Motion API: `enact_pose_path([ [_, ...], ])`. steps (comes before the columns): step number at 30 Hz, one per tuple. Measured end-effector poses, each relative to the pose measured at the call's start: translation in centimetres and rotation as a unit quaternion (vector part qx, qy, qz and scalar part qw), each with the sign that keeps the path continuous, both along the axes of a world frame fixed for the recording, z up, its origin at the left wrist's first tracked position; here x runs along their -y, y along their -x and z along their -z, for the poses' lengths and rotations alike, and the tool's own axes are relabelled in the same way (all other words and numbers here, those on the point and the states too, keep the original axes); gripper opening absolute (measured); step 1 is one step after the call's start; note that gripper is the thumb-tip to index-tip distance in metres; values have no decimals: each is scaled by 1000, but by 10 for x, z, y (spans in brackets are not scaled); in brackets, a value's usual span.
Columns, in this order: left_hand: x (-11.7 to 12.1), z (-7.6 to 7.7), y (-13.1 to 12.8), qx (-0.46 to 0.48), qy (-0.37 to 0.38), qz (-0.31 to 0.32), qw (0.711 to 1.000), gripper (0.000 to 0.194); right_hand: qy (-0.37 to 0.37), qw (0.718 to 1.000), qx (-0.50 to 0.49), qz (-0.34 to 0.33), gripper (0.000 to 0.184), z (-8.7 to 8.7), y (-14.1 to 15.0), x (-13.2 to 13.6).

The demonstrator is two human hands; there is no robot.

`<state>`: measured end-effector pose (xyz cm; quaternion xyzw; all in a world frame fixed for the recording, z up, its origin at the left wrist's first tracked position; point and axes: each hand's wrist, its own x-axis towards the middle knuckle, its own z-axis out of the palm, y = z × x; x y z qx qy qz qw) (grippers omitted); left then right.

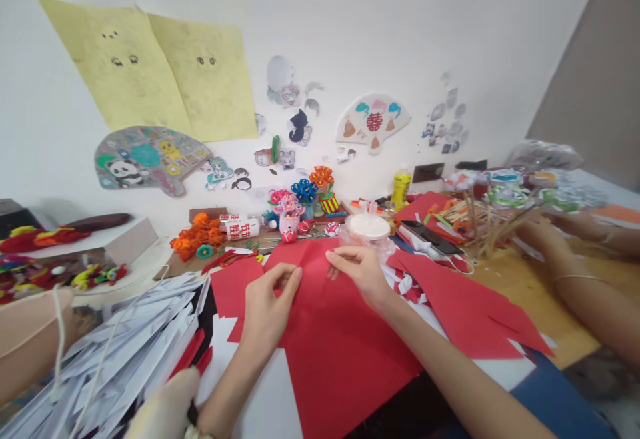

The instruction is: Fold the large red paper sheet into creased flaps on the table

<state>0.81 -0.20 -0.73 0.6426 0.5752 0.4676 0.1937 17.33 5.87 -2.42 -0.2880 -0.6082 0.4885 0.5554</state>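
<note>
A large sheet of red paper hangs and lies in front of me, its lower part reaching over the table's near edge. My left hand is closed in a pinch at the sheet's left side, thumb and forefinger near its upper part. On the other side, my right hand also pinches the sheet, its fingertips partly behind the thumb. A faint crease runs through the red between the two hands. More red paper lies to the right of my right hand, over white sheets.
Folded white paper strips pile up at left. Behind the sheet stand a clear lidded cup, craft flowers and a yellow bottle. A phone lies right of the cup. Another person's arms reach in at right.
</note>
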Motion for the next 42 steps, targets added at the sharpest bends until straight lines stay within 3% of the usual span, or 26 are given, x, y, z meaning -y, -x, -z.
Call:
enact_pose_path([
  [5, 2, -3, 1, -14, 5, 21, 1000, 25, 70, 992, 27, -100, 34, 4, -1, -4],
  [11, 2, -5, -1, -21, 38, 76, 996, 24, 49, 995, 82, -19, 42, 5, 2, -3],
  [16, 2, -4, -4, -39, 59, 98, 993, 24, 20, 989, 118, -85, 34, 0, 1, 5],
  [25, 2, 2, -8, -57, 79, 63, 993, 20, -45, 982, 170, -72, 32, 2, 3, 7],
  [32, -1, -11, 17, -61, 88, 76, 991, 17, 1, 994, 108, 20, 34, 0, 0, 1],
  [36, -4, -20, 38, -35, 74, 21, 996, 18, 31, 996, 69, 50, 34, 1, -4, -3],
  [39, -7, -20, 40, -6, 48, -9, 999, 23, 40, 997, 49, 54, 35, 2, -4, -4],
  [42, -7, -14, 30, -8, 51, 14, 999, 34, 34, 998, 55, 29, 34, 3, -1, -2],
])
